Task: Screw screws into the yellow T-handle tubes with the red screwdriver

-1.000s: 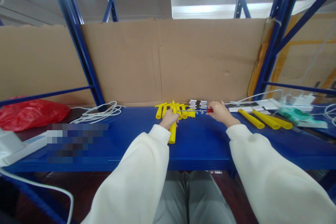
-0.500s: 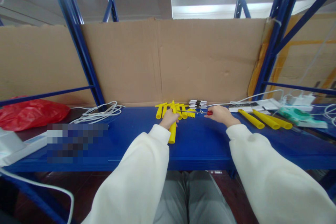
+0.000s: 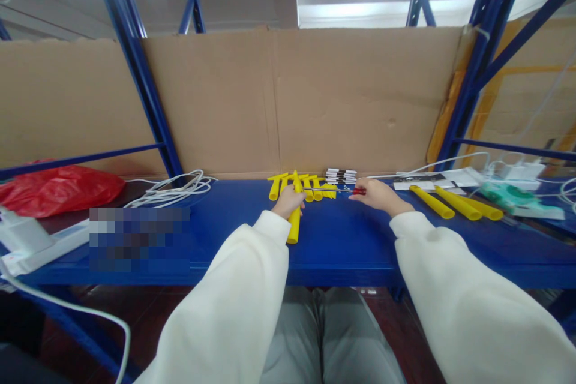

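— Left side, item held?
— My left hand [image 3: 288, 200]: fingers wrapped round one yellow tube [image 3: 293, 231], near mid-length, over the blue desk [image 3: 234, 243]. Whether tube meets surface, I cannot tell.
— Its long axis?
— Back to front: narrow end toward the back edge, wide end toward the front edge.
— Right side?
— My right hand [image 3: 378, 194]: fingers curled on the red handle of one screwdriver [image 3: 359, 191], no visible gap.
— How do the two items stand?
— Crosswise. Shaft points left, roughly parallel to the front edge, its far end at the tube's right side, just beside my left fingers; contact too small to confirm. Tube lies left of my right fingers; my left hand is nearer, being on it.
— Adjacent stock?
— Row of yellow pieces [image 3: 273, 191] and black-and-white stack [image 3: 341, 176], near the back edge; three loose tubes [image 3: 432, 203], toward the right end.
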Demonstrator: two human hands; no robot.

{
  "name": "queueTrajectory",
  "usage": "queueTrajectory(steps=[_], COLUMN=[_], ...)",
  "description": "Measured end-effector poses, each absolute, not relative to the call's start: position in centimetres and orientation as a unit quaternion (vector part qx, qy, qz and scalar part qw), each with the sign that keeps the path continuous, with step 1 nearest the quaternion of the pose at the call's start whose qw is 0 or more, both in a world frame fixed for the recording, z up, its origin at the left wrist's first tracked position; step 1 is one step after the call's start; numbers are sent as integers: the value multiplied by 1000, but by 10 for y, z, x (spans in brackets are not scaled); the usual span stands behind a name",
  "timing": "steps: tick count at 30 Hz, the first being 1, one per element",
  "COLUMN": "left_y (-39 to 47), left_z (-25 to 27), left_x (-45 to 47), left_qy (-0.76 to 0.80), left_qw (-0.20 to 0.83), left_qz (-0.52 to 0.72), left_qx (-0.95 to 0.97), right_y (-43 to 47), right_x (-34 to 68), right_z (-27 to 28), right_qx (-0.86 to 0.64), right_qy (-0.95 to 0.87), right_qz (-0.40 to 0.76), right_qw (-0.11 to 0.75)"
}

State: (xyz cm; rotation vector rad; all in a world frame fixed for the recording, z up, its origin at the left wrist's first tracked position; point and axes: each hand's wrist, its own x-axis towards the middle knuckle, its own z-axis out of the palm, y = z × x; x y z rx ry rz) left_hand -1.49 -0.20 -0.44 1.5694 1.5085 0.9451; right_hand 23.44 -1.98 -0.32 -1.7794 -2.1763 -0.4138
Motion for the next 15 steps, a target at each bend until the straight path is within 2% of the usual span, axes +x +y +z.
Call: queueTrajectory(steps=[11, 15], left_y=[-2, -1], left_z=[-4, -5], left_x=[-17, -17], left_qy=[595, 605], left_qw=[380, 380], left_qz=[355, 344], left_qx=[613, 609], right_y=[-15, -12], right_x=[235, 238], right_z=[-11, -14], right_qx=[-602, -598], right_qy=[-785, -787], right_qz=[-54, -58], right_qw=[136, 139])
